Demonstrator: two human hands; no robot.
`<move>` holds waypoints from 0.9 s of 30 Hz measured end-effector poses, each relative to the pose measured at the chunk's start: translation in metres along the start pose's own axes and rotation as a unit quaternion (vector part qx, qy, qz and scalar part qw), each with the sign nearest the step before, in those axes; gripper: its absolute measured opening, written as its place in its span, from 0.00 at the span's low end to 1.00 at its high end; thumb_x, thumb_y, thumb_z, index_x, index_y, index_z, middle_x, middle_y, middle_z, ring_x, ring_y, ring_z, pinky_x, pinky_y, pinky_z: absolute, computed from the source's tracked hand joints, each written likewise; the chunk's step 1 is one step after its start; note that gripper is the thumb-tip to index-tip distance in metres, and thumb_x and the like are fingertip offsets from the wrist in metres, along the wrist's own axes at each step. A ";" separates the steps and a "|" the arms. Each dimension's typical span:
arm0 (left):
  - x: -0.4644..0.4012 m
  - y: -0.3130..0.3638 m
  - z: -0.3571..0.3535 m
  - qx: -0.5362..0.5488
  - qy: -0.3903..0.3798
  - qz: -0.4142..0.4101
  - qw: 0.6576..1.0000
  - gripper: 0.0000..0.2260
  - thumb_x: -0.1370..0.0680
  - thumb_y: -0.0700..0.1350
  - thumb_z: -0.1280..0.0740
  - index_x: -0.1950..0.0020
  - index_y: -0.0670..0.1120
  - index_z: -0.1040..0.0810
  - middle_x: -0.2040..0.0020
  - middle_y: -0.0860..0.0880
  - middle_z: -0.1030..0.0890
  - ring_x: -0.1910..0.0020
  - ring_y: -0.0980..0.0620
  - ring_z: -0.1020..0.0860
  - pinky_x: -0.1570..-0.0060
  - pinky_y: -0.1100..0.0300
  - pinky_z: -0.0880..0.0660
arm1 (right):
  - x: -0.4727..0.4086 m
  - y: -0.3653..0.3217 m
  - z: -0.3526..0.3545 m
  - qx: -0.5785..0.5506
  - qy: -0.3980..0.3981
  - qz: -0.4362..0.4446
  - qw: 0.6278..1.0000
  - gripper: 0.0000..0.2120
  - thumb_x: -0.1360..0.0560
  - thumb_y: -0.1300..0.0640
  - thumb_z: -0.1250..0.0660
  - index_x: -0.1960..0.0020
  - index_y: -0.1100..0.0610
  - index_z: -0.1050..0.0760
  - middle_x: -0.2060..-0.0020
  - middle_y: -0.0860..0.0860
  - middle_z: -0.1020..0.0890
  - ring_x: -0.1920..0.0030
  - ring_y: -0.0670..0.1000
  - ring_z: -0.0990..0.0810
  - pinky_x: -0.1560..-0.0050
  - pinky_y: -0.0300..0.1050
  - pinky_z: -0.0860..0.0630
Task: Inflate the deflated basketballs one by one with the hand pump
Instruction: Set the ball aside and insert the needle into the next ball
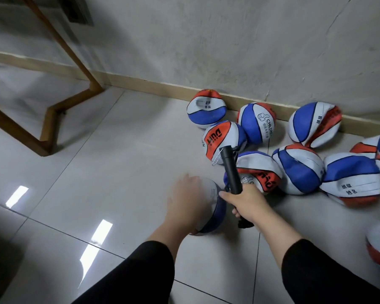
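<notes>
A ball by the skirting board (239,99) reads "CHILDRE" beside a thumbs-up sign (257,122). Left of it, another ball (224,140) carries orange lettering; Chinese characters elsewhere are too small to read.

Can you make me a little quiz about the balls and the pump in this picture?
1. True or false: the right hand grips the black pump.
2. What does the left hand rest on? A) the wooden frame B) a ball on the floor C) the wall
3. Fill in: the crumpled balls lie on the tiled floor near the ____.

Key:
1. True. Its fingers curl round the pump's lower end.
2. B. The hand lies blurred on the ball nearest the person.
3. Wall. They crowd along its base, many looking saggy and dented.
</notes>
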State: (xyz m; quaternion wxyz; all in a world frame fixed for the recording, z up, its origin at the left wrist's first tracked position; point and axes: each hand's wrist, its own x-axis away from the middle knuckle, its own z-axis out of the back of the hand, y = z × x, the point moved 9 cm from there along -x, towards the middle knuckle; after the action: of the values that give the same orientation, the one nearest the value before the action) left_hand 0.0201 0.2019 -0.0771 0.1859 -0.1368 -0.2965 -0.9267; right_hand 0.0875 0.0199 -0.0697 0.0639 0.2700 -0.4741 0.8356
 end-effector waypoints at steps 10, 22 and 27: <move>0.004 -0.011 0.006 -0.046 0.010 -0.013 0.999 0.49 0.33 0.71 0.25 0.19 0.57 0.43 0.17 0.56 0.48 0.17 0.49 0.52 0.23 0.39 0.41 | -0.008 -0.004 -0.034 -0.024 -0.004 -0.089 0.996 0.14 0.27 0.54 0.24 0.57 0.66 0.18 0.72 0.57 0.18 0.74 0.52 0.25 0.72 0.43 0.27; 0.009 0.005 -0.003 -0.078 -0.012 -0.028 0.996 0.48 0.36 0.67 0.22 0.23 0.65 0.46 0.18 0.53 0.51 0.17 0.43 0.55 0.28 0.33 0.40 | 0.002 -0.014 -0.020 0.098 0.004 -0.019 0.995 0.05 0.31 0.56 0.26 0.58 0.54 0.22 0.72 0.50 0.16 0.71 0.49 0.20 0.60 0.48 0.21; 0.011 0.004 -0.006 -0.089 -0.020 -0.039 0.995 0.50 0.36 0.67 0.21 0.22 0.65 0.48 0.18 0.53 0.52 0.17 0.42 0.56 0.27 0.33 0.40 | 0.015 -0.019 -0.012 0.156 0.024 0.005 0.987 0.07 0.30 0.53 0.25 0.59 0.53 0.23 0.68 0.49 0.15 0.63 0.52 0.17 0.61 0.45 0.22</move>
State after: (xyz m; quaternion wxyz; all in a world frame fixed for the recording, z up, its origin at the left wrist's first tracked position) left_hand 0.0110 0.1924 -0.0753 0.1311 -0.1598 -0.2213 -0.9530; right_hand 0.0765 0.0381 -0.0526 0.0279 0.2538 -0.3377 0.9060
